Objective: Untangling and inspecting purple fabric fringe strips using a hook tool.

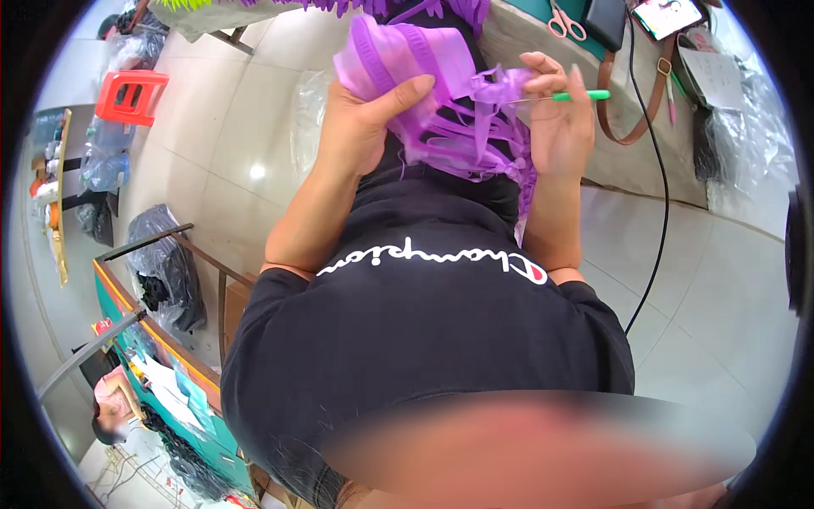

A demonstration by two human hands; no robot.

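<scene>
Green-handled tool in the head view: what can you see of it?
The green-handled tool has a bright green handle, plastic by its look, and a thin, straight, metallic-looking shaft. The right hand holds it roughly crosswise in the picture, the handle's end jutting out to the right, the shaft pointing left toward gathered purple strips. Whether its tip touches them is too small to tell.

Left hand (pixel 352 127) clamped (thumb (pixel 407 95) extended); right hand (pixel 561 127) upright, fingers (pixel 549 66) bent.
</scene>
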